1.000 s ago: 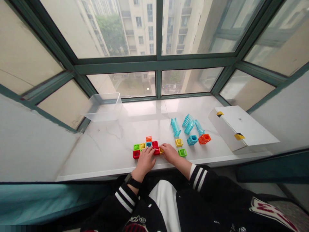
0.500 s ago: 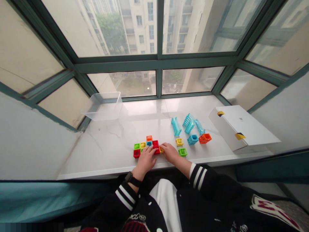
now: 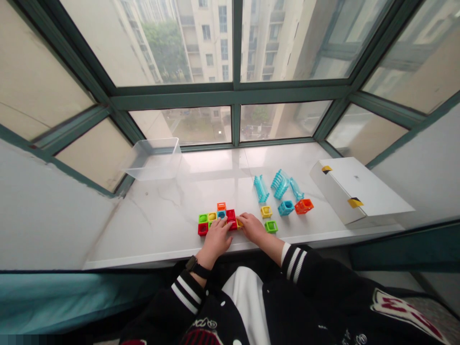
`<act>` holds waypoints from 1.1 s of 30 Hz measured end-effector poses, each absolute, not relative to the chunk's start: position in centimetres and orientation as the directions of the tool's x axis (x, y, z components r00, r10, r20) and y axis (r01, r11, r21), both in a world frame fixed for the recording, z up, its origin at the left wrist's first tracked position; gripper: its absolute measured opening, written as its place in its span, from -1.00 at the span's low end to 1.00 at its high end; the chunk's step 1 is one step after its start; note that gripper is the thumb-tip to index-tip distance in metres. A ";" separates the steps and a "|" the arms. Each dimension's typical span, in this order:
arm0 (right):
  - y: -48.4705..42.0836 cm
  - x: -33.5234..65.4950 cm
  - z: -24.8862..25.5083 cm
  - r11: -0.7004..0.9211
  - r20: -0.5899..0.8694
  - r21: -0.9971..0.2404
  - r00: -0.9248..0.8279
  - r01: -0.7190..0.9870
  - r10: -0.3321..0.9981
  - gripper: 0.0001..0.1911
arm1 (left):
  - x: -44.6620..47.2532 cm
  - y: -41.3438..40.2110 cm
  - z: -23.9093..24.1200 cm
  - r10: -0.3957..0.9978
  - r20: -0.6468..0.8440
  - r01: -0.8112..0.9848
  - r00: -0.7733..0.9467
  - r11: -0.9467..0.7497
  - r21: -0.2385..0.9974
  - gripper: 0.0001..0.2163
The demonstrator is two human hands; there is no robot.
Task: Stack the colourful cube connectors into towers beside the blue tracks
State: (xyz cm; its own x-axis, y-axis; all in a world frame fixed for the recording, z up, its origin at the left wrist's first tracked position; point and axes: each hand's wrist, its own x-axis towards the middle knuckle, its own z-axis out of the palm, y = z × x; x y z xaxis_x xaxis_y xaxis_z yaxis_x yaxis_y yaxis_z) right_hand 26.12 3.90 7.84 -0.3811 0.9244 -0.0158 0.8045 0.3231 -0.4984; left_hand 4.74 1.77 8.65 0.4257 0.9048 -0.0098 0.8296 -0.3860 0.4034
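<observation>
Colourful hollow building blocks (image 3: 203, 229) lie joined in a group near the front edge of the sill; red, green, yellow, blue and orange ones show. My left hand (image 3: 216, 235) lies over the front of the group, its fingers curled on the blocks and hiding several of them. At the group's right end, my right hand (image 3: 254, 229) is closed on a yellow block (image 3: 239, 223), mostly covered by the fingers. That block sits against the red blocks (image 3: 231, 220); whether it is joined to them I cannot tell.
To the right lie a loose yellow block (image 3: 266, 212), a green block (image 3: 271, 226), a blue block (image 3: 286, 208) and an orange block (image 3: 304, 206). Clear blue track pieces (image 3: 280, 184) lie behind them. A clear plastic bin (image 3: 154, 160) stands back left, a white box (image 3: 362, 187) right.
The view shifts very slightly. Both hands stay at the blocks in nearly the same pose.
</observation>
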 end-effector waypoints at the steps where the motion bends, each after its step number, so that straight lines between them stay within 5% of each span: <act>1: 3.9 26.1 7.9 0.322 -0.018 -0.493 -0.380 0.808 0.925 -0.55 | 4.8 1.7 8.7 0.908 -0.010 0.833 0.418 -0.379 0.402 -0.47; 11: 3.4 27.0 8.6 0.287 -0.029 -0.450 -0.335 0.846 0.942 -0.59 | 5.3 1.7 9.2 0.915 -0.057 0.873 0.399 -0.360 0.329 -0.52; 18: 2.7 29.5 10.9 0.285 0.198 -0.708 -0.206 0.647 0.958 -0.40 | 5.0 1.7 9.6 0.913 -0.070 0.866 0.401 -0.352 0.356 -0.53; 27: 1.8 29.1 11.7 0.262 0.219 -0.936 -0.193 0.233 0.956 -0.53 | 6.0 0.6 12.2 0.904 0.142 0.566 0.404 -0.369 0.737 -0.40; 33: 1.3 28.2 12.0 0.238 0.208 -0.968 -0.283 0.078 0.936 -0.49 | 6.6 0.4 13.4 0.934 0.163 0.451 0.317 -0.299 0.841 -0.51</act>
State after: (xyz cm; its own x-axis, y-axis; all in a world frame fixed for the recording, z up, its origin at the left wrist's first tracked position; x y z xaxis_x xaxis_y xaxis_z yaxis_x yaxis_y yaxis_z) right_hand 28.16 1.26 12.05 -0.2827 0.9364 0.2078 0.0782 0.2384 -0.9680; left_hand 6.60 0.42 13.35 0.3167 0.9345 0.1627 0.4510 -0.2992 0.8409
